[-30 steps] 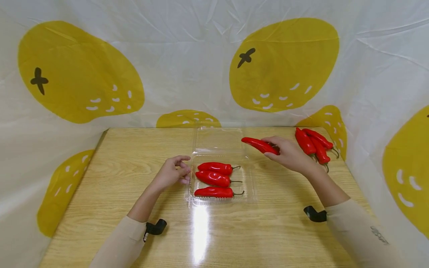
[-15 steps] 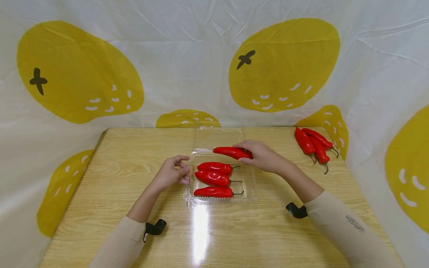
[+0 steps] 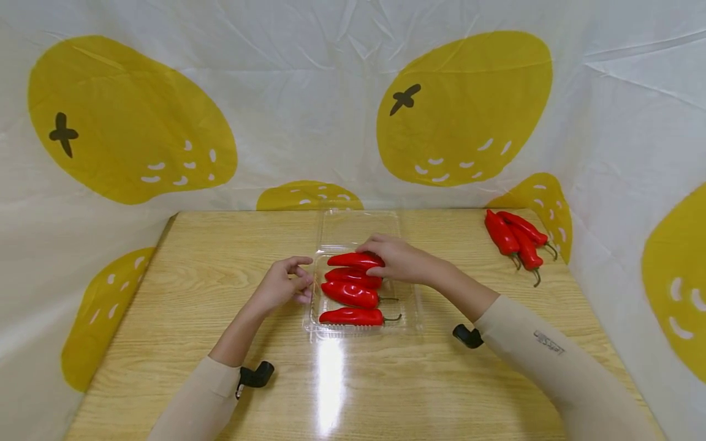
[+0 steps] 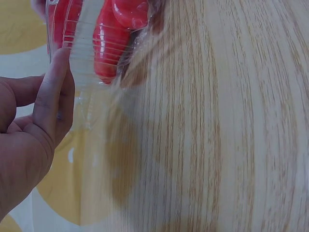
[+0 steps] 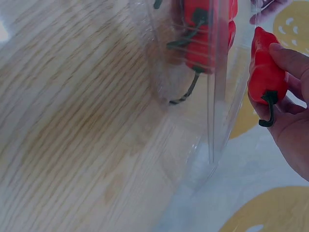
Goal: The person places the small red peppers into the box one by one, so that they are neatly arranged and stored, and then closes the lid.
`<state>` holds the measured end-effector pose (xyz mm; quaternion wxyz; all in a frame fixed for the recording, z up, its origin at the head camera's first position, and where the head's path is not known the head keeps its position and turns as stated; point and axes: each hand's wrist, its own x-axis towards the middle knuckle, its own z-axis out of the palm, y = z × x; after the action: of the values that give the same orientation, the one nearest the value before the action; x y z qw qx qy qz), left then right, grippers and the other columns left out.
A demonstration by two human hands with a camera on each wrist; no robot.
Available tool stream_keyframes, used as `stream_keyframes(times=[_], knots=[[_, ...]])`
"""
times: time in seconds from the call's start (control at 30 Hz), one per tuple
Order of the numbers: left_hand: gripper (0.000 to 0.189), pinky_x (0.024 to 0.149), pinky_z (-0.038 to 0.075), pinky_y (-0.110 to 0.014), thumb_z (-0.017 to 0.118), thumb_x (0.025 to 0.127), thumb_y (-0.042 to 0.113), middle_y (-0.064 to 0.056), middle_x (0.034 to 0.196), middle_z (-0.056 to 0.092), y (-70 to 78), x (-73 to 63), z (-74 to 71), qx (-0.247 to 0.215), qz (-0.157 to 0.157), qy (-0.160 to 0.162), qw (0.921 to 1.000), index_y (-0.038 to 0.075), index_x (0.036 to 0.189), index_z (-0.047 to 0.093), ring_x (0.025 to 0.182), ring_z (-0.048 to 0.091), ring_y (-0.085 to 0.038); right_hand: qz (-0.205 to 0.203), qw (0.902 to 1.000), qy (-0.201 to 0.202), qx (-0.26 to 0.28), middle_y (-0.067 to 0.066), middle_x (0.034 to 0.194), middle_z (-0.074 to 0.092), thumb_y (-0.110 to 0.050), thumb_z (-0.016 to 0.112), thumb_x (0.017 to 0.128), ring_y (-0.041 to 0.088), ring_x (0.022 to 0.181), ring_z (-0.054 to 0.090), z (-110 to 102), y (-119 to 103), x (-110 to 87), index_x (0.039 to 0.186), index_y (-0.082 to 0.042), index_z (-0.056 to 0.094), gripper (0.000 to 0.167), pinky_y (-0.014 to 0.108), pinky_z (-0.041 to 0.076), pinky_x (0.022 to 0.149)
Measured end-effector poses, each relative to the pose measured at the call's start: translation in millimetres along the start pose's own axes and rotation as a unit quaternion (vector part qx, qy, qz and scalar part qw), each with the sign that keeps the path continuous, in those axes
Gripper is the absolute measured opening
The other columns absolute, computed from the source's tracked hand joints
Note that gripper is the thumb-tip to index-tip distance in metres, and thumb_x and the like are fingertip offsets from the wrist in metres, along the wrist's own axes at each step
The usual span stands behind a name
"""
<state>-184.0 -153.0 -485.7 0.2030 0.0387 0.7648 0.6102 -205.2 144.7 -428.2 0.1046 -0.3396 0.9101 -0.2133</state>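
Note:
My right hand [image 3: 399, 260] grips a red chili pepper [image 3: 347, 260] over the back part of a clear plastic clamshell box [image 3: 410, 306]. In the right wrist view the thumb presses on that pepper [image 5: 265, 72], and its green stem points out past the palm. Three more red peppers lie side by side in the box, the front one [image 3: 350, 316] a little apart from the others. At the box's left wall my left hand [image 3: 284, 285] holds its fingers loosely bent, with the fingertips [image 4: 60, 58] right at the plastic in the left wrist view.
The clear lid [image 3: 360, 226] lies folded back behind the box. Three more red peppers [image 3: 526, 248] are heaped at the table's back right corner. A white curtain [image 3: 309, 122] with yellow fruit prints stands behind and beside the wooden table [image 3: 430, 392].
My right hand has carried the pepper leftward from the right of the box to above its back part, beside the other peppers. The left hand has stayed at the box's left wall.

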Motion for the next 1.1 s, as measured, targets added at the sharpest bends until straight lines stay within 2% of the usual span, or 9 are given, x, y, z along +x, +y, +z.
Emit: stream_keyframes(times=[0.2, 0.4, 0.67, 0.87, 1.1], knots=[[0.048, 0.065, 0.067, -0.034, 0.06, 0.099, -0.008, -0.017, 0.1, 0.059, 0.2, 0.7, -2.5, -0.004, 0.003, -0.009, 1.0, -0.004, 0.146, 0.05, 0.069, 0.07, -0.02, -0.003, 1.0, 0.002, -0.006, 0.011, 0.12, 0.065, -0.018, 0.081, 0.091, 0.023, 0.103, 0.062, 6, -5, 13.6, 0.129, -0.004, 0.067, 0.044, 0.035, 0.059, 0.091], [0.049, 0.064, 0.067, -0.033, 0.061, 0.099, -0.007, -0.017, 0.1, 0.058, -1.0, 1.7, -3.1, -0.007, 0.007, -0.012, 0.9999, -0.005, 0.147, 0.049, 0.069, 0.069, -0.019, 0.003, 0.9995, 0.021, -0.021, 0.008, 0.115, 0.069, -0.02, 0.083, 0.089, 0.021, 0.099, 0.062, 17, -2, 20.3, 0.122, -0.005, 0.071, 0.038, 0.035, 0.058, 0.089], [0.049, 0.065, 0.067, -0.035, 0.06, 0.099, -0.007, -0.017, 0.099, 0.059, 0.7, 0.3, -2.3, -0.001, 0.003, -0.007, 1.0, -0.005, 0.146, 0.049, 0.069, 0.07, -0.02, 0.034, 0.9979, 0.036, -0.042, 0.006, 0.108, 0.062, -0.023, 0.084, 0.088, 0.021, 0.094, 0.057, 28, -3, 23.1, 0.118, -0.009, 0.071, 0.036, 0.033, 0.057, 0.083], [0.05, 0.065, 0.067, -0.035, 0.061, 0.099, -0.008, -0.019, 0.101, 0.059, 1.9, -0.9, -2.7, 0.0, 0.002, -0.006, 1.0, -0.005, 0.147, 0.049, 0.069, 0.07, -0.02, 0.043, 0.9968, 0.05, -0.045, 0.007, 0.109, 0.06, -0.024, 0.084, 0.088, 0.022, 0.096, 0.055, 31, -6, 22.4, 0.119, -0.009, 0.069, 0.037, 0.034, 0.056, 0.085], [0.05, 0.064, 0.067, -0.034, 0.061, 0.099, -0.007, -0.018, 0.101, 0.058, 1.0, 0.3, -1.5, 0.001, 0.002, -0.007, 1.0, -0.005, 0.147, 0.049, 0.069, 0.069, -0.02, 0.044, 0.9968, 0.051, -0.043, 0.009, 0.116, 0.061, -0.026, 0.084, 0.088, 0.026, 0.107, 0.056, 33, -5, 17.1, 0.123, -0.01, 0.068, 0.042, 0.038, 0.055, 0.093]])
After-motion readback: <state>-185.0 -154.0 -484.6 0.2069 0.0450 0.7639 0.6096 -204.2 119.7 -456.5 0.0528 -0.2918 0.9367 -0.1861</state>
